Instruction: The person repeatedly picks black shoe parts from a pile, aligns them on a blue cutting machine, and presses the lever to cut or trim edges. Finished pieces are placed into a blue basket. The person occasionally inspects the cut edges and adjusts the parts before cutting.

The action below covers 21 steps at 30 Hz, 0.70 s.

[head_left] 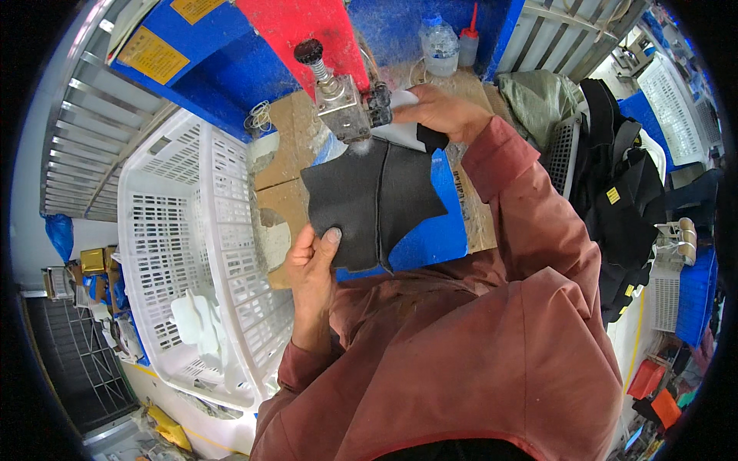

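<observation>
A black fabric piece (346, 200) with a raised seam down its middle lies under the metal head (346, 111) of a red-armed machine. My left hand (314, 261) pinches its near left edge, thumb on top and fingers underneath. At the far side my right hand (446, 114) is closed on the piece's turned-up part, where a whitish underside (403, 137) shows. My right fingertips are partly hidden beside the machine head. Beneath the fabric is a blue work surface (450, 223) next to brown cardboard (288, 154).
A white slatted plastic basket (211, 207) holding white pieces (198, 323) stands close on the left. Behind the work are a clear plastic bottle (440, 48) and a red-tipped squeeze bottle (469, 42). Black fabric pieces (619, 207) are heaped at the right.
</observation>
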Each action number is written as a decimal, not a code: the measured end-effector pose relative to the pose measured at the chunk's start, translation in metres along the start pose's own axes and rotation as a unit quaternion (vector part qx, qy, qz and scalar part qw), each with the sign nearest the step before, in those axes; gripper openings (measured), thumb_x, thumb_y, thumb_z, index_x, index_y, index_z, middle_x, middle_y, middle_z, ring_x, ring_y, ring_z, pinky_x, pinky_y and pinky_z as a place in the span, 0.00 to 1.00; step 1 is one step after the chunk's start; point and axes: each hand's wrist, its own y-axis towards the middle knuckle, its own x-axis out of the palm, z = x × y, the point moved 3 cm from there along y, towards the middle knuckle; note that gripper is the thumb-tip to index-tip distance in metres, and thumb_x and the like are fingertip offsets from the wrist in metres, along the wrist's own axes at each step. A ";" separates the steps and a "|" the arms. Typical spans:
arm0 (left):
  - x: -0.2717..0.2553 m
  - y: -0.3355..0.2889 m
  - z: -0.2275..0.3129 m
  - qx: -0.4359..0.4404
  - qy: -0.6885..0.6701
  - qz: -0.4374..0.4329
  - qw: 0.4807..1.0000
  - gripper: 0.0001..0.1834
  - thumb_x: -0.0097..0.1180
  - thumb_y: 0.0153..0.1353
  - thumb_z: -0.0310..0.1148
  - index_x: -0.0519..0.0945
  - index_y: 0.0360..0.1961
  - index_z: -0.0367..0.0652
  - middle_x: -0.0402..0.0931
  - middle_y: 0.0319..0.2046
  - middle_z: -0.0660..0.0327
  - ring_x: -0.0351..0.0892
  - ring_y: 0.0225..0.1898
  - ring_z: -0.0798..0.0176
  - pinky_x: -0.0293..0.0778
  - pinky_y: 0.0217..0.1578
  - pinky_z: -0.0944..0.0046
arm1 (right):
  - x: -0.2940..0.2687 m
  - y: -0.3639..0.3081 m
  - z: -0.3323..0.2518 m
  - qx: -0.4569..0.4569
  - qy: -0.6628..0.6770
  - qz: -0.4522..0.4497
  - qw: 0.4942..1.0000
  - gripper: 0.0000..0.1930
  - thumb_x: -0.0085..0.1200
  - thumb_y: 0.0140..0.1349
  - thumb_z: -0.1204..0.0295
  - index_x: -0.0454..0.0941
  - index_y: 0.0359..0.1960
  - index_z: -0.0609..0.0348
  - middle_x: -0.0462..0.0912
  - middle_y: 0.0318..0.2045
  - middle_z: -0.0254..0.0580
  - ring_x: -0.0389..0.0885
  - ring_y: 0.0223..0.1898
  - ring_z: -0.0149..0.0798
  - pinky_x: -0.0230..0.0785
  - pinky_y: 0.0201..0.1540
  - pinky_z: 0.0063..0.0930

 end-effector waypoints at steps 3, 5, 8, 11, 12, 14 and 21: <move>0.004 0.001 0.002 -0.004 0.004 -0.004 1.000 0.18 0.60 0.69 0.28 0.78 0.58 0.33 0.83 0.47 0.64 0.78 0.44 0.75 0.72 0.49 0.72 | -0.006 -0.002 -0.003 -0.004 -0.023 -0.016 1.000 0.16 0.65 0.59 0.66 0.85 0.44 0.65 0.87 0.37 0.39 0.83 0.35 0.31 0.75 0.37 0.27; 0.007 0.002 0.002 -0.009 0.007 -0.014 1.000 0.18 0.60 0.69 0.29 0.77 0.58 0.33 0.82 0.46 0.66 0.77 0.42 0.77 0.71 0.47 0.74 | -0.012 -0.006 -0.005 -0.011 -0.018 -0.029 0.999 0.16 0.64 0.60 0.63 0.86 0.43 0.64 0.87 0.35 0.38 0.82 0.33 0.30 0.73 0.36 0.26; 0.012 0.006 0.002 -0.004 0.024 -0.033 0.999 0.18 0.58 0.70 0.29 0.77 0.58 0.34 0.81 0.43 0.68 0.74 0.41 0.79 0.70 0.44 0.75 | -0.021 -0.011 -0.004 -0.023 -0.018 -0.007 1.000 0.16 0.64 0.60 0.64 0.86 0.43 0.64 0.87 0.34 0.38 0.81 0.32 0.30 0.72 0.35 0.27; 0.015 0.010 0.001 -0.034 0.051 -0.031 0.998 0.16 0.57 0.71 0.28 0.77 0.57 0.34 0.81 0.43 0.67 0.74 0.40 0.79 0.70 0.43 0.76 | -0.030 -0.014 -0.006 -0.036 -0.053 0.007 0.998 0.14 0.63 0.62 0.65 0.85 0.43 0.64 0.86 0.36 0.36 0.81 0.34 0.28 0.73 0.37 0.24; 0.017 0.011 0.000 -0.022 0.049 -0.042 0.998 0.16 0.56 0.71 0.28 0.77 0.57 0.34 0.81 0.43 0.67 0.74 0.40 0.79 0.70 0.43 0.76 | -0.034 -0.016 -0.005 -0.019 -0.051 0.009 0.998 0.14 0.64 0.63 0.66 0.84 0.44 0.64 0.86 0.37 0.36 0.82 0.35 0.27 0.73 0.38 0.23; 0.021 0.014 0.000 0.000 0.045 -0.063 0.997 0.16 0.56 0.71 0.27 0.77 0.57 0.33 0.81 0.42 0.67 0.73 0.39 0.80 0.70 0.42 0.76 | -0.038 -0.022 -0.008 -0.039 -0.039 0.001 0.998 0.13 0.63 0.64 0.67 0.84 0.44 0.64 0.86 0.37 0.36 0.82 0.35 0.27 0.74 0.38 0.22; 0.031 0.021 0.002 0.001 0.065 -0.103 0.993 0.15 0.54 0.72 0.26 0.77 0.57 0.31 0.82 0.46 0.64 0.77 0.45 0.75 0.73 0.48 0.73 | -0.047 -0.040 -0.016 -0.051 -0.051 0.051 0.996 0.14 0.62 0.65 0.66 0.84 0.44 0.64 0.86 0.36 0.35 0.81 0.35 0.26 0.74 0.38 0.23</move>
